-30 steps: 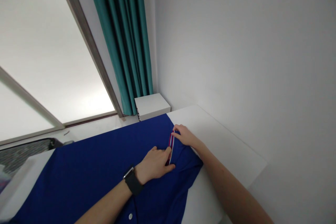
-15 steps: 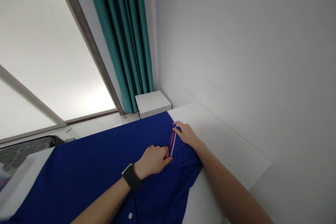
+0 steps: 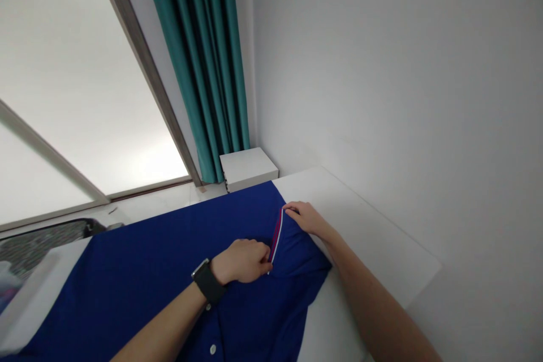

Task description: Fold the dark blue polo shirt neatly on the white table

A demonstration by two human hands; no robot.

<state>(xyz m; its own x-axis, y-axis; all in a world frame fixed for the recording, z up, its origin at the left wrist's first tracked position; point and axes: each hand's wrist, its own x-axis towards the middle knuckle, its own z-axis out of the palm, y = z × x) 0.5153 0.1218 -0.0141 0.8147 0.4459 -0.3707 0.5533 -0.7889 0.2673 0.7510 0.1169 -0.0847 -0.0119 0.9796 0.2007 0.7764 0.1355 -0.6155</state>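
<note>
A blue polo shirt lies spread on a white table, with white buttons near the bottom edge. Its collar has a red and white striped trim. My left hand, with a black watch on the wrist, is closed in a pinch on the near end of the collar. My right hand pinches the far end of the collar at the shirt's top edge.
A white wall runs along the right side of the table. A small white cabinet stands in the corner below a teal curtain. A large window fills the left. A dark patterned object sits at the far left.
My left hand has curled tighter and slid slightly left along the collar. The collar now stands more upright between both hands. The view shifted a little.
</note>
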